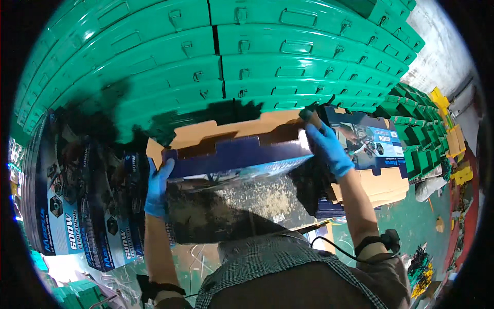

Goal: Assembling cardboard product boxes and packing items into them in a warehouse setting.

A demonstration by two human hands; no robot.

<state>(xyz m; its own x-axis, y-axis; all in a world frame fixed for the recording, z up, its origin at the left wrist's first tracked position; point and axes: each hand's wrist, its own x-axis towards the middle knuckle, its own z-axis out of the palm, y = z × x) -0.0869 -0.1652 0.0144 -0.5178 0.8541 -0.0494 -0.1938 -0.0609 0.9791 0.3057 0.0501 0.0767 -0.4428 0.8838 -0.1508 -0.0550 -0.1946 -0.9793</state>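
A printed cardboard box [239,154], dark blue outside and plain brown inside, is held at chest height between both hands, in front of a wall of stacked green crates [216,56]. Its top flaps stand open, showing bare corrugated board; the long side panel facing the camera carries glossy printed artwork. The left hand [157,190], in a blue glove, has its fingers together and pressed flat against the box's left end. The right hand [329,149], also gloved in blue, has its fingers closed over the upper right corner of the box. Beneath the box lies a dark, speckled surface [242,206]. To the left stand upright stacks of flattened blue printed cartons [77,206]; to the right, further flat cartons [370,149] rest on brown board. A black cable [339,252] runs to the right wrist.
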